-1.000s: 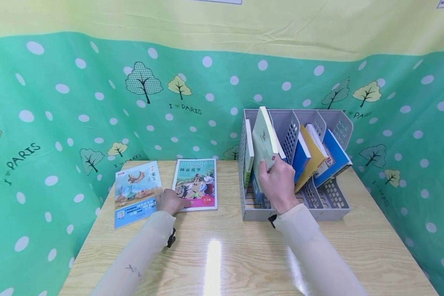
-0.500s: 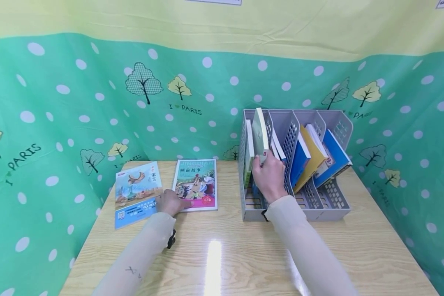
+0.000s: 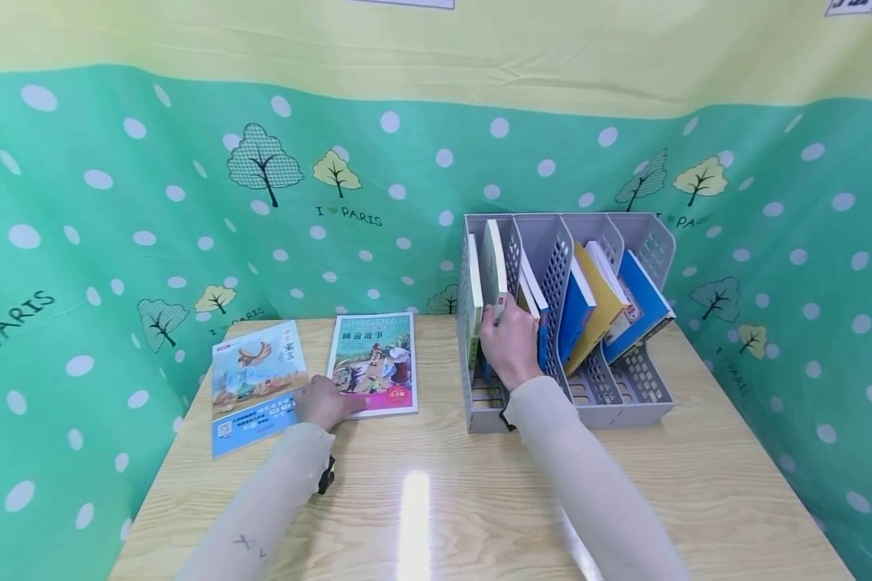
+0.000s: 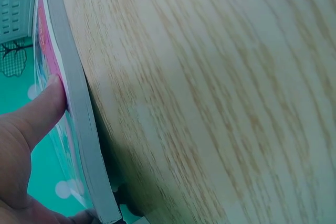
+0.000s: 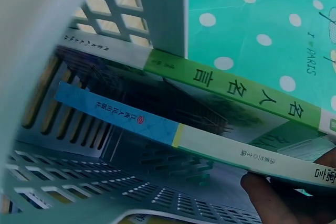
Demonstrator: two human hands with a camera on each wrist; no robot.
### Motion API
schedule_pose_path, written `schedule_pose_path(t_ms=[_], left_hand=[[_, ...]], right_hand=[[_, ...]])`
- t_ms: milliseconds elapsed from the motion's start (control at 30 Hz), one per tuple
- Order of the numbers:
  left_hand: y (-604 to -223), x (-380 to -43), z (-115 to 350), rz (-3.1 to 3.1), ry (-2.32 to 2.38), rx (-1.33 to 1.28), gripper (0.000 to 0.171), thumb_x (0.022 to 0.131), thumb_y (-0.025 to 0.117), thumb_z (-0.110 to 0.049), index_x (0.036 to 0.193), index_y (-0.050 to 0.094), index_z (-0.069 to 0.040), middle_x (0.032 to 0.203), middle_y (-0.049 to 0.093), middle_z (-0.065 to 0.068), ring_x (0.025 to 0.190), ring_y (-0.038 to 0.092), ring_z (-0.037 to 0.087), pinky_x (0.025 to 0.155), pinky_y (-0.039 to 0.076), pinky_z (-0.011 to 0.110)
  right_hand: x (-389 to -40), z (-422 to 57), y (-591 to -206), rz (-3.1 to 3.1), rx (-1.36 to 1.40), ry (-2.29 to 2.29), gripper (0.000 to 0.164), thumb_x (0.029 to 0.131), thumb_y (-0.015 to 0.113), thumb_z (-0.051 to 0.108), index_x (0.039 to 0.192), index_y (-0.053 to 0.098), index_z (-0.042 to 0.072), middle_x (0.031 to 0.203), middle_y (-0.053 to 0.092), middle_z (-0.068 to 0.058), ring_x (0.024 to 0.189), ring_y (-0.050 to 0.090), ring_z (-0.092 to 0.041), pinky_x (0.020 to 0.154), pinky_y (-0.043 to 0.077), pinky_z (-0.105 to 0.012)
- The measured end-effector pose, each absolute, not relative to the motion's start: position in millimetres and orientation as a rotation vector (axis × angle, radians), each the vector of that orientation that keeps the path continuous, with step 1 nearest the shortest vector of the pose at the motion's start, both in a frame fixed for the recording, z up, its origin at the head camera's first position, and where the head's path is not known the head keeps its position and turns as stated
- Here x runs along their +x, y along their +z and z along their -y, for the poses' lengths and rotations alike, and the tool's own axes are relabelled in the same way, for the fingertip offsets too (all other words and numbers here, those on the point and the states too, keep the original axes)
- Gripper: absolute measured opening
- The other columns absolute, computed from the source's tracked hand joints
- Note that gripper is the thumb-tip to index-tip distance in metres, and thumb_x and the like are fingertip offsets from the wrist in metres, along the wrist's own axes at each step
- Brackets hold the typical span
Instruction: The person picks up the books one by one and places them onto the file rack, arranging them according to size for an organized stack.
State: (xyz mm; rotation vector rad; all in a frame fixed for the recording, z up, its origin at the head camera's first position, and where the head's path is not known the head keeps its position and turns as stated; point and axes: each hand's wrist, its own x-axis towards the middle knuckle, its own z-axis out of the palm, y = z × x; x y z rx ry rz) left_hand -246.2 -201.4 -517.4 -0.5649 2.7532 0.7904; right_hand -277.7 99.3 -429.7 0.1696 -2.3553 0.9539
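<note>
My left hand (image 3: 324,401) holds the lower left corner of a bedtime storybook (image 3: 378,347) lying on the table. In the left wrist view its thumb (image 4: 50,98) presses on the pink part of the cover. My right hand (image 3: 512,343) grips a pale book (image 3: 492,262) that stands in the leftmost compartment of a grey magazine rack (image 3: 628,417). From the right wrist, that book's pale and blue spine (image 5: 226,148) shows, with the fingers around its outer end. Beside it stands a book with a green and white spine (image 5: 226,85).
A blue picture book (image 3: 250,415) lies left of my left hand. More books, one with a yellow cover (image 3: 596,307) and a blue one (image 3: 635,311), lean in the other compartments. A dotted green curtain (image 3: 378,234) hangs behind the wooden table (image 3: 480,492).
My right hand has moved left and lower with the pale book, which has sunk into the leftmost compartment and stands more upright. My left hand stays at the storybook. The head view has shifted slightly.
</note>
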Motion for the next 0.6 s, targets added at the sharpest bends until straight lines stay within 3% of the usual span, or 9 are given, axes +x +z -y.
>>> schedule_pose_path(t_ms=[200, 433, 600], left_hand=[[-519.2, -245.2, 202.0, -2.762, 0.765, -0.556, 0.093, 0.068, 0.081, -0.05, 0.121, 0.042, 0.015, 0.114, 0.049, 0.033, 0.108, 0.041, 0.048, 0.092, 0.04, 0.055], [-519.4, -245.7, 200.8, -2.778, 0.725, -0.553, 0.087, 0.068, 0.08, -0.049, 0.116, 0.044, 0.014, 0.113, 0.05, 0.033, 0.106, 0.042, 0.047, 0.09, 0.041, 0.054], [-518.1, -245.3, 201.1, -2.794, 0.717, -0.529, 0.085, 0.069, 0.079, -0.048, 0.116, 0.044, 0.014, 0.113, 0.051, 0.032, 0.107, 0.042, 0.048, 0.092, 0.039, 0.055]], right_hand=[[-282.1, -98.1, -436.2, 2.386, 0.163, 0.933, 0.015, 0.095, 0.055, 0.013, 0.104, 0.058, 0.001, 0.077, 0.065, -0.013, 0.06, 0.063, -0.023, 0.05, 0.05, -0.037], [-283.1, -96.9, -439.1, 2.403, 0.145, 0.924, 0.011, 0.096, 0.055, 0.015, 0.1, 0.056, 0.005, 0.071, 0.062, -0.009, 0.058, 0.061, -0.023, 0.049, 0.048, -0.038], [-283.1, -97.6, -440.6, 2.423, 0.129, 0.931, 0.013, 0.096, 0.054, 0.016, 0.104, 0.057, 0.006, 0.08, 0.066, -0.011, 0.066, 0.065, -0.026, 0.055, 0.052, -0.04]])
